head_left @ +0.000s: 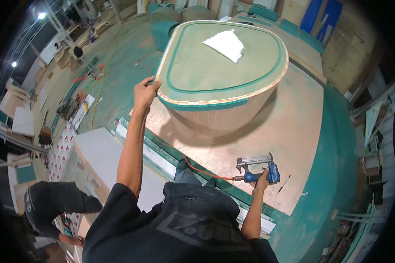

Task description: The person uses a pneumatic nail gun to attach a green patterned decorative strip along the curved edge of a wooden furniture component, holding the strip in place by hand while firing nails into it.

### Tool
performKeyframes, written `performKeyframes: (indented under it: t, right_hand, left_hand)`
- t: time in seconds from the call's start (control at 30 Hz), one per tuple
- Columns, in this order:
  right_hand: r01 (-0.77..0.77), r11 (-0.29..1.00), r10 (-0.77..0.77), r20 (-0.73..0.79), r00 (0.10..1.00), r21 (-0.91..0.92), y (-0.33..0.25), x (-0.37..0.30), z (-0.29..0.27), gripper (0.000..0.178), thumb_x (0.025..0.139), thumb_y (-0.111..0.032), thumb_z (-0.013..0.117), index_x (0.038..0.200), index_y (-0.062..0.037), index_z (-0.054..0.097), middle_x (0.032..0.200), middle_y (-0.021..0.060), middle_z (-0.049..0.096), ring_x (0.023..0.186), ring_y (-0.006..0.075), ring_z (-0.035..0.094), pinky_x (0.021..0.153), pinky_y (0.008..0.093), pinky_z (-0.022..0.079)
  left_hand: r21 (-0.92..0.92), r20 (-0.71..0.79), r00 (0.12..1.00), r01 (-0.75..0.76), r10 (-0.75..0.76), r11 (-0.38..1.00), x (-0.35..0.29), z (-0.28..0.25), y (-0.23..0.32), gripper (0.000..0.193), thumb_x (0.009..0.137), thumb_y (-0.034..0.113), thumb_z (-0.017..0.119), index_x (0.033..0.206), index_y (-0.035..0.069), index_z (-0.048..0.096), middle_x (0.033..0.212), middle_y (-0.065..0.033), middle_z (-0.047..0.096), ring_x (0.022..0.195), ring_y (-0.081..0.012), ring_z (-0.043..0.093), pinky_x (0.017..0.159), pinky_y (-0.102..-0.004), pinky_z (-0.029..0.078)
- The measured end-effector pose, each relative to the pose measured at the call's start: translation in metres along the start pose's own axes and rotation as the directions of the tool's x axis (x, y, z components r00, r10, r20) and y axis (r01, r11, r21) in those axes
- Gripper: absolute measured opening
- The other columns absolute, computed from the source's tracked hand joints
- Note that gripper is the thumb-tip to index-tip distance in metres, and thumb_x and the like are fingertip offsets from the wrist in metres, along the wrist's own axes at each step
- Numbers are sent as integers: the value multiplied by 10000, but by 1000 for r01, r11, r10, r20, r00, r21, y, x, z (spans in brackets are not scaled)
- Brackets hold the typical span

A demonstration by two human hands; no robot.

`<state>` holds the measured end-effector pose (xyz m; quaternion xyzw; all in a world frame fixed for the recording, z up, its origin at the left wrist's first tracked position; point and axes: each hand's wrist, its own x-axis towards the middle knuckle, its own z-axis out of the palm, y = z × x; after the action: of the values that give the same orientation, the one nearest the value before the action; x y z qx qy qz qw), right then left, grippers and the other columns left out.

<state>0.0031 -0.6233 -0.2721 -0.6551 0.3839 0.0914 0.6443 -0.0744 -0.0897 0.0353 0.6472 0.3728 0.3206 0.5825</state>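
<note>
A large D-shaped wooden form (224, 79) stands on a plywood sheet, with a green top, a pale layered rim and curved plywood sides. Around its near edge runs a toothed teal strip (206, 106). My left hand (145, 93) is at the form's left corner, its fingers closed on the strip at the rim. In my right hand (261, 183) is a blue and silver air nail gun (273, 173), held low over the plywood, apart from the form. An orange air hose (197, 170) leads from its handle. A torn white sheet (226, 44) lies on the top.
The plywood sheet (298, 127) spreads under the form, with a thin pen-like stick (284, 184) on it. White-and-green strips (160, 160) lie along its near left edge. At the lower left a person in black (52, 206) bends over other panels. Blue boards (322, 19) lean at the back right.
</note>
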Motion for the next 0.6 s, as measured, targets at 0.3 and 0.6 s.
performKeyframes:
  t: [0.3,0.6]
  right_hand:
    - [-18,838,181,248,952,-545,-6,-20,-32,934,896,-863,295,562,-31,558,479,118,548,352,240,531,327,346,423]
    - [578,718,-363,500,786,-387,-145,-74,30,804,1026,-663,353,717,0,686,529,77,569,481,195,566,517,333,469]
  left_hand:
    - [21,81,997,-14,12,1000,11,9,5,417,879,136,710,1241,-67,670,982,-89,712,838,-142,652,743,-273,524]
    - [-23,200,978,-61,64,998,21,17,-2,550,971,110,596,1466,-84,454,1196,-135,665,1009,-180,623,881,-282,492]
